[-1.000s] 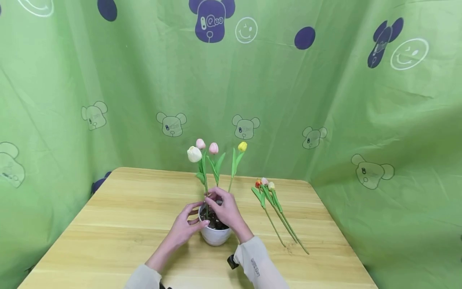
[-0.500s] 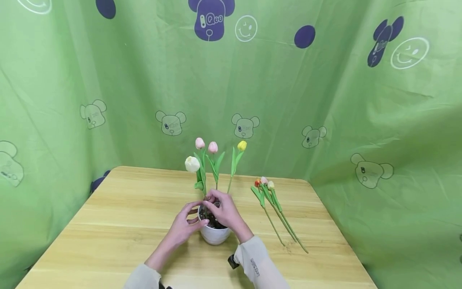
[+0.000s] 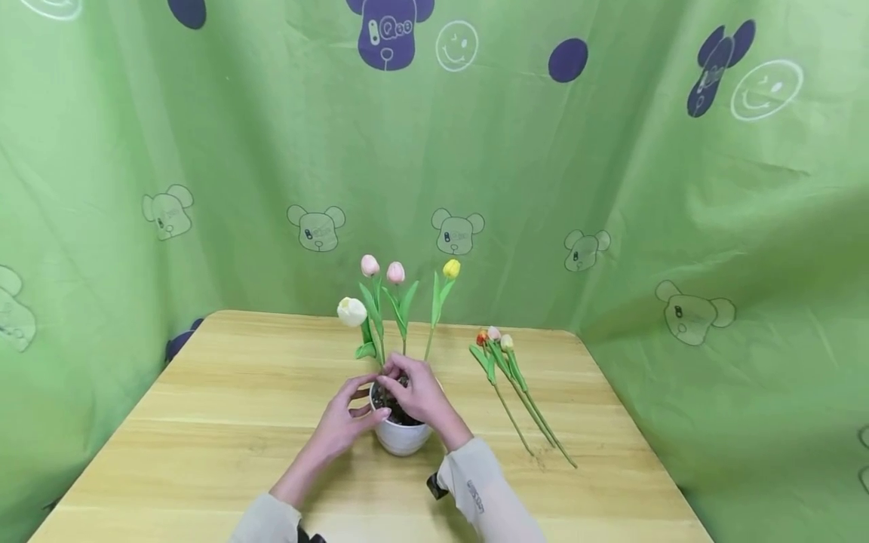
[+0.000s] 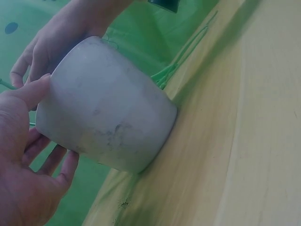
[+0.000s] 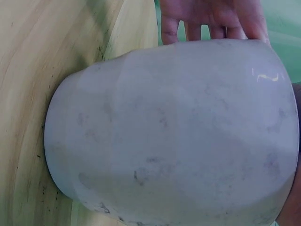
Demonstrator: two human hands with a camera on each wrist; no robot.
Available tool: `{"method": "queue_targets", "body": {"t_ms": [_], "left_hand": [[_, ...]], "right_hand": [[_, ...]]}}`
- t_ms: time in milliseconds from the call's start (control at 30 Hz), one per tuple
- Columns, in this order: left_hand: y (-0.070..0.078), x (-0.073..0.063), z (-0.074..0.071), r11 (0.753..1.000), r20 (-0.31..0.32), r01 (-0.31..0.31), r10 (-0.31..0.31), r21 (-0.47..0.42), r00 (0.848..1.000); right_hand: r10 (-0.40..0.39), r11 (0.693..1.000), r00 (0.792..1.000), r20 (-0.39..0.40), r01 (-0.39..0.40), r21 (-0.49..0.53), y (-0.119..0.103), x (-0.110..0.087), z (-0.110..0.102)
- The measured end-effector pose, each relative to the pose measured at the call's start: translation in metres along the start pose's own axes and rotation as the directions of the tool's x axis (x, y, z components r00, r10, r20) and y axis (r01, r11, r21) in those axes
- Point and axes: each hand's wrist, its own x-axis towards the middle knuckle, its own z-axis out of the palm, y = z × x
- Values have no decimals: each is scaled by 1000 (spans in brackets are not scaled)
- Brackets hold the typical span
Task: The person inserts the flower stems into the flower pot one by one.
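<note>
A white flowerpot (image 3: 402,441) with dark soil stands at mid-table in the head view. My left hand (image 3: 339,424) grips its left side, thumb at the rim and fingers along the wall, as the left wrist view also shows. Over the soil, my right hand (image 3: 419,392) pinches a stem low down, apparently that of the white tulip (image 3: 351,311), which leans left. Its fingertips partly hide the stem. Two pink tulips (image 3: 396,272) and a yellow tulip (image 3: 451,268) rise upright from the pot. In the right wrist view, the pot wall (image 5: 164,132) hides the right hand's fingers.
To the right of the pot, three loose tulips (image 3: 519,388), with red, pink and pale blooms, lie on the wooden table (image 3: 204,422). Soil crumbs (image 4: 124,204) dot the tabletop near the pot. A green patterned curtain (image 3: 516,173) surrounds the table.
The white tulip's bloom has dropped and tipped further left. Both hands keep nearly the same places at the pot. The whole head view has shifted slightly.
</note>
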Motion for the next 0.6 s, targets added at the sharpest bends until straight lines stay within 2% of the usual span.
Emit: {"method": "queue_targets", "body": {"t_ms": [267, 600], "left_hand": [[1, 1, 1, 1000, 0, -3, 3, 19, 1000], [1, 3, 0, 999, -4, 2, -2, 33, 1000]], "right_hand": [[-20, 999, 1000, 18, 21, -25, 2, 1, -1], [6, 1000, 999, 35, -5, -28, 2, 4, 0]]}}
